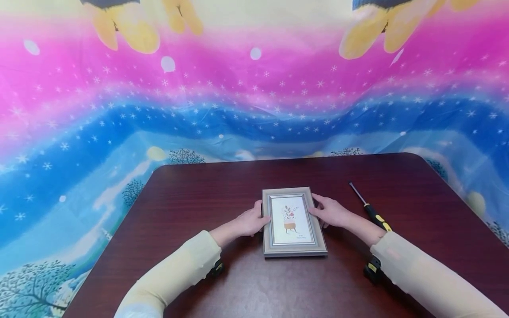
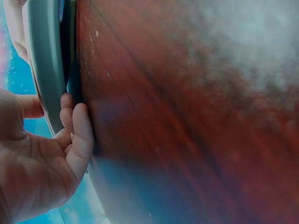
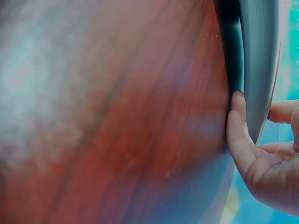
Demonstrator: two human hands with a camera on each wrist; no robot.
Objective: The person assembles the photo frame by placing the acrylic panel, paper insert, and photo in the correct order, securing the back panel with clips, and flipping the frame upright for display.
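A picture frame (image 1: 294, 254) with a drawing of a potted plant is between my two hands, face up in the head view. My left hand (image 1: 251, 221) grips its left side, thumb on the front border and other fingers beneath. On the opposite side, my right hand (image 1: 332, 212) holds it the same way. In the left wrist view, the left fingers (image 2: 81, 133) curl under the frame's edge (image 2: 46, 60), close to the tabletop. The right wrist view has the right fingers (image 3: 238, 126) tucked below the frame's other edge (image 3: 259, 60). A dark gap shows under the frame.
A screwdriver (image 1: 374, 214) with a black and yellow handle lies on the brown table (image 1: 207, 190), right of the frame and partly beside the right forearm. Behind the table hangs a colourful printed cloth (image 1: 254, 97).
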